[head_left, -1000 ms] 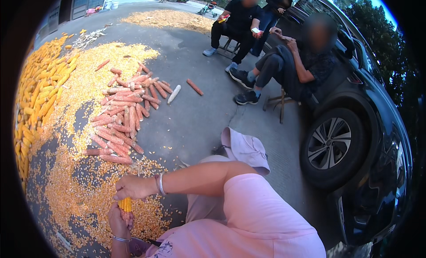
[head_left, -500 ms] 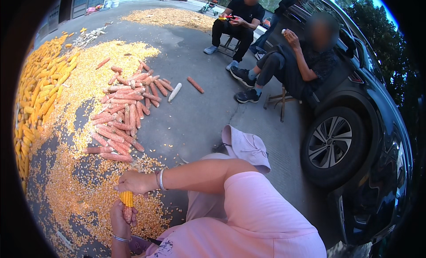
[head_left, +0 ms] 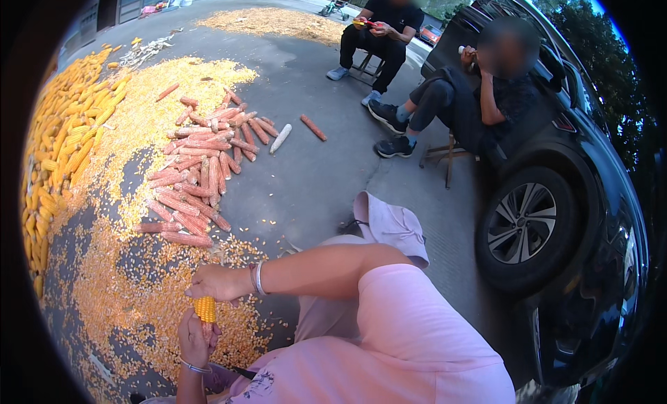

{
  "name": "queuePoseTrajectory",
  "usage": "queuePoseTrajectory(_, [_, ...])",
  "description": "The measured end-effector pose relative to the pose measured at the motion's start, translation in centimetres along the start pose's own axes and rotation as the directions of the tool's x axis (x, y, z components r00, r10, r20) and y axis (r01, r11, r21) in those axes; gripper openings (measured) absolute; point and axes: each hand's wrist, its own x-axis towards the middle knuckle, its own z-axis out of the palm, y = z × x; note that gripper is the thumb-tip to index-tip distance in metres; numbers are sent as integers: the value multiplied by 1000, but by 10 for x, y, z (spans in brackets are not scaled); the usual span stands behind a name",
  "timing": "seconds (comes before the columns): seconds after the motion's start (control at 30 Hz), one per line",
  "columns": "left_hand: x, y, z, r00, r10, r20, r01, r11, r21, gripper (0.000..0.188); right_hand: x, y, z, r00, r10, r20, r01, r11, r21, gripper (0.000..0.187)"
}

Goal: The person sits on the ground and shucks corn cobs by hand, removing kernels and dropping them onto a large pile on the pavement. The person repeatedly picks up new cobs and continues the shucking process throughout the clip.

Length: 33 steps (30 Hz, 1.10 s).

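Note:
An ear of corn [head_left: 204, 308] stands nearly upright between my two hands, yellow kernels on its upper part and bare reddish cob lower down. My left hand [head_left: 196, 340] is wrapped round its lower, stripped end. From above, my right hand [head_left: 217, 283] closes over the top of the ear, its fingers pressed to the kernels. Loose kernels [head_left: 125, 293] lie scattered on the ground beneath both hands. Just beyond them is a heap of stripped reddish cobs [head_left: 198, 171].
Whole yellow ears [head_left: 62, 147] are piled along the left. One pale cob [head_left: 281, 138] lies apart from the heap. Two people sit on stools ahead, one holding a cob [head_left: 461, 50]. A dark car [head_left: 590, 216] stands at the right. More kernels [head_left: 271, 23] are spread farther back.
The whole view has shifted slightly. My hands stay on the same ear. One seated person's other hand has come up near the head; a person standing behind is no longer visible.

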Motion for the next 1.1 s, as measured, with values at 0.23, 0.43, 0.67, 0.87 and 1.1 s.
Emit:
queuePoseTrajectory(0.23, [2,7,1,988,-104,-114,77,973,-219,37,4,-5,2,997,-57,-50,62,993,100,49])
queuePoseTrajectory(0.43, [7,7,1,976,-57,-211,12,978,-208,34,11,8,7,995,87,-49,-56,896,440,44])
queuePoseTrajectory(0.67, [7,7,5,962,-89,-257,16,962,-274,31,11,12,15,996,90,-2,-81,908,411,45])
queuePoseTrajectory(0.87, [8,9,2,962,-154,-226,71,939,-337,33,11,8,14,998,63,-14,-51,910,413,46])
queuePoseTrajectory(1.1, [12,5,1,950,-170,-263,46,906,-420,28,15,16,13,999,47,-1,-42,903,427,48])
